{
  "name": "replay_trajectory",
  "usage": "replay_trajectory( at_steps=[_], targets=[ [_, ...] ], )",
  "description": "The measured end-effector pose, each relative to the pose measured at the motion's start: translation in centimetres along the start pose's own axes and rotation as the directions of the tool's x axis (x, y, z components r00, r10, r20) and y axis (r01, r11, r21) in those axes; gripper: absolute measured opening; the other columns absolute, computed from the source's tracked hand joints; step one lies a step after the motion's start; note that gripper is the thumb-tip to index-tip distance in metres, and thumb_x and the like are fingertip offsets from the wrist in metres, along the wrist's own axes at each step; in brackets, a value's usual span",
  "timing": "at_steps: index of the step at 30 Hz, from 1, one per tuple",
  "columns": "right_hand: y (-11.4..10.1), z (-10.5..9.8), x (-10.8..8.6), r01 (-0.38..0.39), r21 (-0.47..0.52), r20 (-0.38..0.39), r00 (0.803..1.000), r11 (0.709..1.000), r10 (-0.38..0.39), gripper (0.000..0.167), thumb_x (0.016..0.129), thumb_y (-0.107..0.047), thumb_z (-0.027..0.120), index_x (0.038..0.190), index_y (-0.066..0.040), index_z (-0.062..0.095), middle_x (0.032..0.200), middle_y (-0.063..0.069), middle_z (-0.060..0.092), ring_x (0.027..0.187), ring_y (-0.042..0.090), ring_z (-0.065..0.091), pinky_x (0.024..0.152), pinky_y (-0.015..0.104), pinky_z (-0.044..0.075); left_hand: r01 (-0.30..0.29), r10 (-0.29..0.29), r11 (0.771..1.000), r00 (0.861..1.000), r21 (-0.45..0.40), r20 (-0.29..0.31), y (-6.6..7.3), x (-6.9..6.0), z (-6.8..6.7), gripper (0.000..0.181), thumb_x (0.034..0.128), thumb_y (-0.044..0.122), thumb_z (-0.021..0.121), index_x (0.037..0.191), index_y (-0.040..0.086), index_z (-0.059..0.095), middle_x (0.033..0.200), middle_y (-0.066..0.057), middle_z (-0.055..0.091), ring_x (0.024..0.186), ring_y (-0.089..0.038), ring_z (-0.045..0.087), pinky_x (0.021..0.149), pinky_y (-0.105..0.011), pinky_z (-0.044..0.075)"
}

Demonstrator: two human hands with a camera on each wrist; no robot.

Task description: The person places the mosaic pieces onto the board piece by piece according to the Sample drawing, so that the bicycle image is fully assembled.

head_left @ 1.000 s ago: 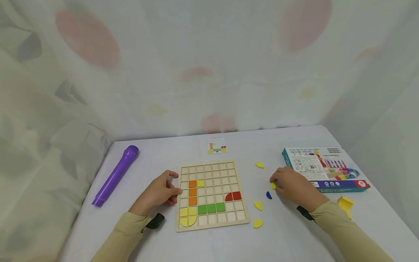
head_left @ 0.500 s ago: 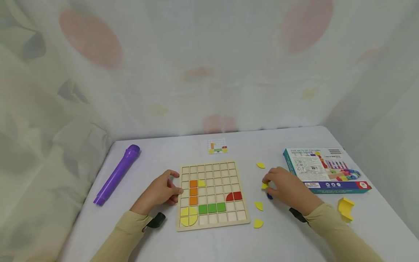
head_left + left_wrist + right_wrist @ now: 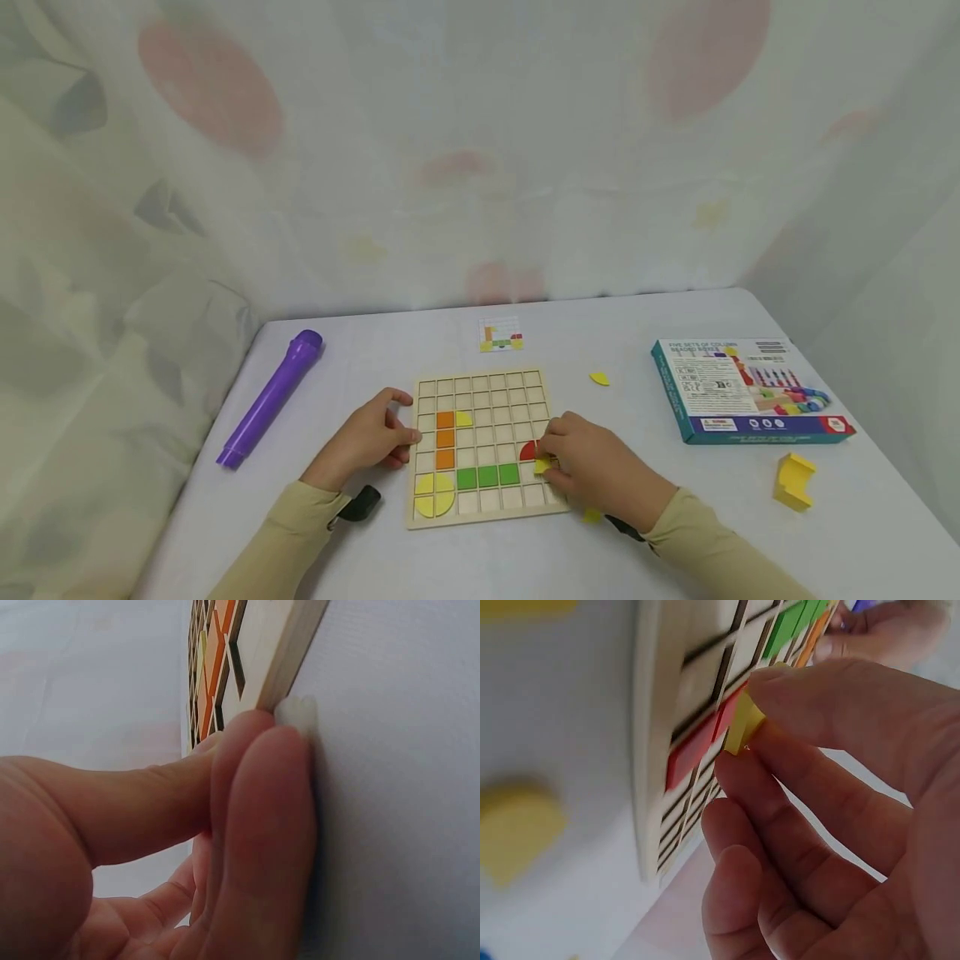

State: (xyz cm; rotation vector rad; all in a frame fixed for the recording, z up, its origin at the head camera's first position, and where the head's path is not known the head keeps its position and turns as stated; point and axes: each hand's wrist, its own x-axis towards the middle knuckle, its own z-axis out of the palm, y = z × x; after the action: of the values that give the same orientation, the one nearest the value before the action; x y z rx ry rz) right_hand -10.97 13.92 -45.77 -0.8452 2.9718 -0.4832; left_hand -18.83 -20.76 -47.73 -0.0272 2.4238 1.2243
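Note:
The wooden grid board (image 3: 480, 387) lies flat, with orange squares (image 3: 446, 438), green squares (image 3: 488, 476), a yellow circle of quarter pieces (image 3: 434, 495) and a red quarter piece (image 3: 528, 451) set in it. My left hand (image 3: 375, 429) holds the board's left edge, its thumb by the rim and its fingers against the side. Over the lower right cells, my right hand (image 3: 596, 462) pinches a yellow quarter-circle tile (image 3: 744, 724) between thumb and fingers. In the right wrist view the tile stands tilted beside the red tiles (image 3: 694, 746); whether it touches the board I cannot tell.
Behind the board lies a small pattern card (image 3: 501, 334). A loose yellow quarter tile (image 3: 599, 379) is right of the board; another (image 3: 592, 516) shows partly under my right wrist. Further out are a flat box (image 3: 738, 387), a yellow block (image 3: 795, 482) and a purple microphone (image 3: 272, 398).
My right hand has carried the yellow quarter-circle tile leftward from the table to above the board's lower right. The left hand has stayed at the board's edge.

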Motion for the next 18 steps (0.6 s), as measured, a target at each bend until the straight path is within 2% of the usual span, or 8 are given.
replay_trajectory(
  at_steps=[6, 18],
  targets=[
    [-0.9, 0.9, 0.4, 0.073, 0.008, -0.004, 0.997, 0.997, -0.073, 0.016, 0.089, -0.012, 0.082, 0.104, -0.018, 0.081, 0.097, -0.010, 0.065, 0.090, 0.006, 0.050, 0.074, 0.020, 0.052, 0.006, -0.006, 1.000, 1.000, -0.017, 0.006, 0.0, 0.1, -0.1, 0.062, 0.0958, 0.012, 0.083, 0.149, 0.010, 0.050, 0.098, -0.015, 0.065, 0.069, -0.022, 0.072, 0.064, -0.035, 0.066],
    [-1.0, 1.3, 0.7, 0.052, -0.005, 0.023, 0.998, 0.999, -0.052, 0.015, 0.091, -0.013, 0.080, 0.105, -0.020, 0.081, 0.096, -0.011, 0.064, 0.088, 0.006, 0.046, 0.074, 0.021, 0.049, 0.013, -0.013, 1.000, 1.000, -0.027, 0.002, 0.1, 0.0, -0.1, 0.062, 0.0954, 0.011, 0.083, 0.148, 0.010, 0.050, 0.098, -0.015, 0.065, 0.069, -0.023, 0.072, 0.064, -0.035, 0.066]
  ],
)
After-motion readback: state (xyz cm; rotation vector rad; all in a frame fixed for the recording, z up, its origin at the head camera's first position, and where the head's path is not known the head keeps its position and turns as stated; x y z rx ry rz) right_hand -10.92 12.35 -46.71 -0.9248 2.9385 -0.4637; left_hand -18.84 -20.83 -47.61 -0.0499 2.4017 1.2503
